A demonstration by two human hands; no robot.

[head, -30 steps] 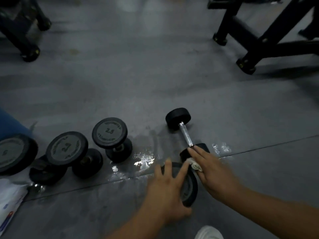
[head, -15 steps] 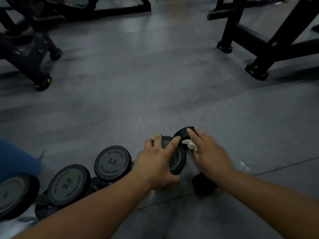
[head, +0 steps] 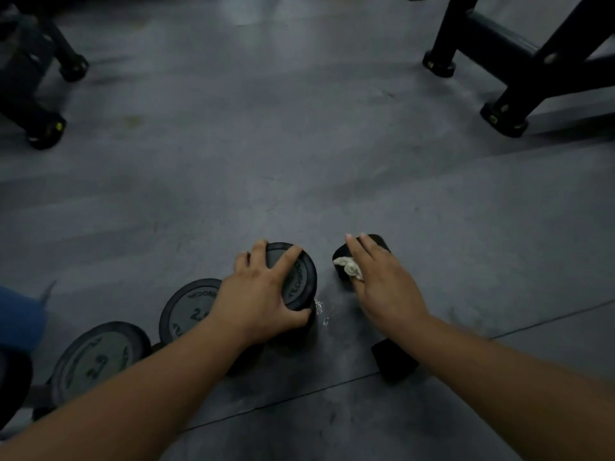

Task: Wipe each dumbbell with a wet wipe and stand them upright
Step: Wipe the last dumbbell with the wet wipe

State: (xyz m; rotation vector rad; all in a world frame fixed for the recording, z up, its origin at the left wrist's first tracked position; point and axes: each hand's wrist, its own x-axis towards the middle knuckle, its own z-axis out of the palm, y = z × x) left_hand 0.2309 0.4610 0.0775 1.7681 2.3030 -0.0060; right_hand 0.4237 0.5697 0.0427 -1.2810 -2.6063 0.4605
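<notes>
Grey rubber gym floor (head: pixel 299 144), dimly lit, crossed by a thin seam near the bottom edge. Fingers (head: pixel 258 252) of the left hand (head: pixel 263 294) spread and curled over the far rim of a black disc, thumb hooked round the near rim. Clamped so on the top head of the upright dumbbell (head: pixel 298 277), stood on end, lower head lost in shadow beneath the wrist.

Fingers (head: pixel 357 249) of the right hand (head: pixel 382 287) close together and nearly straight, laid flat over the far head of the lying dumbbell (head: pixel 379 242). Thumb tucked in at the side, pinching a bunched white wet wipe (head: pixel 347 266) against the index finger, wipe touching that same head. Handle hidden under palm and forearm; near head poking out on the floor beside the right wrist.

Small glistening wet patch (head: pixel 321 311) between the two dumbbells, just beside the upright one. Left of the left forearm, a 2.5 dumbbell (head: pixel 189 304) standing on end, partly covered by the wrist. Beside it a further standing dumbbell (head: pixel 96 357), figures on its disc blurred. At the left edge, a dark disc (head: pixel 13 384) cut off by the frame, with a blurred blue shape (head: pixel 20 314) above it. Far back, a black rack foot (head: pixel 506 119) at top right and a second foot (head: pixel 46 133) at top left, well apart from the hands.
</notes>
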